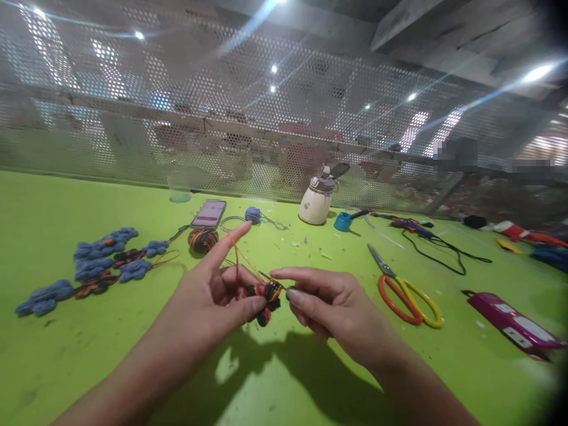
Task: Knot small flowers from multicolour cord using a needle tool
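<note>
Between thumb and fingers, my left hand [222,290] pinches a small crocheted piece [265,299] in black, orange and dark red. Orange yarn [236,251] runs over its raised index finger down to the piece. My right hand [331,302] is closed on a thin crochet hook, mostly hidden by the fingers, with its tip at the stitches. Behind the left hand lies a ball of black and orange yarn [203,241]. On the left rest blue and multicoloured crocheted flowers [106,254], joined in part.
Scissors [399,290] with orange and yellow handles and a magenta device [510,319] lie at right. Farther back are a phone [208,213], a blue-grey yarn ball [252,214], a cream bottle [316,204] and a blue pot [343,222]. A perforated metal screen [248,130] borders the green table [146,207].
</note>
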`<state>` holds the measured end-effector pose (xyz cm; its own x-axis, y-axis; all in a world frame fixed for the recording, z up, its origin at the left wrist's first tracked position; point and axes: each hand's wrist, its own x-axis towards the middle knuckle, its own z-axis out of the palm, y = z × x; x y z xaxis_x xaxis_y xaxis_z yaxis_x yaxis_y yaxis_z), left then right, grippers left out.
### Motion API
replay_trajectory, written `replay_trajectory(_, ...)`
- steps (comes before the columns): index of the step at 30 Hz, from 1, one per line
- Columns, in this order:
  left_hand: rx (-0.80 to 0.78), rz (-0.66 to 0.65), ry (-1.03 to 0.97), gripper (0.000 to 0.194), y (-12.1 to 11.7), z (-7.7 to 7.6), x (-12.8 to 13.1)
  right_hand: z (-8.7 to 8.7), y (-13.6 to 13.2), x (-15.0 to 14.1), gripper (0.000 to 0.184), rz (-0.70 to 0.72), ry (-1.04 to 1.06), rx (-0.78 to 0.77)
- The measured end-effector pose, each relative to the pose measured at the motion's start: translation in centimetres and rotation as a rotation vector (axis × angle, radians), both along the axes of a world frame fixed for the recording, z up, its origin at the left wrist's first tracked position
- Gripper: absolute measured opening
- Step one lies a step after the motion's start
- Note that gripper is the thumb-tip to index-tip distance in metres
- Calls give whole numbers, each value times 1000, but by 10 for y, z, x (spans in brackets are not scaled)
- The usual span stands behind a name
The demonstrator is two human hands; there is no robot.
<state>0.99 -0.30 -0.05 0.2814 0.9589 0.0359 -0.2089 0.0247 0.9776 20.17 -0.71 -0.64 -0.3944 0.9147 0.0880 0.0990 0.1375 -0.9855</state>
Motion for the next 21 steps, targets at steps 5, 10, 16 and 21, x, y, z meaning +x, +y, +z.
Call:
replay_trajectory(5, 2, -8, 85, 93, 2, -2, 0, -1, 2, -1, 31, -21, -33, -1)
replay_trajectory(10, 16, -5, 118, 94, 3, -4, 3, 0, 5, -4, 28, -65, -65, -45)
replay_trajectory(16, 304, 186, 456, 82, -3, -10, 11, -7, 8, -11, 24, -116, -38, -119)
replay_trajectory(21, 550, 435, 456, 61, -8, -19, 19, -18, 8, -23, 32, -167, 280, -262)
